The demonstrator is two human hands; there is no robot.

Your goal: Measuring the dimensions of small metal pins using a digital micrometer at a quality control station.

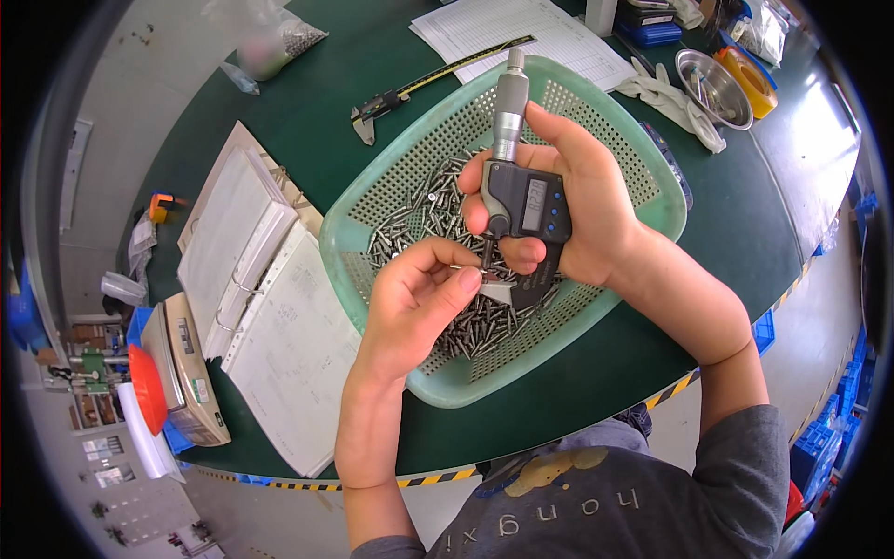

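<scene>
My right hand (601,191) is wrapped round a digital micrometer (524,200), which stands with its grey thimble toward the far side and its frame toward me. The thumb reaches up beside the thimble, and the fingers curl round the frame. My left hand (410,303) pinches at the micrometer's measuring gap with thumb and forefinger, on a small metal part (483,273) mostly hidden by the fingertips. Both hands are above a pale green perforated plastic basket (452,396). Many slim, pin-like metal parts (475,331) lie heaped in it.
On the green table (317,88) a caliper (400,96) lies beyond the basket, near printed sheets (568,42). An open ring binder (289,326) and a scale (191,373) are at left. White gloves (675,102), a metal bowl (717,88) and tape (750,82) sit far right.
</scene>
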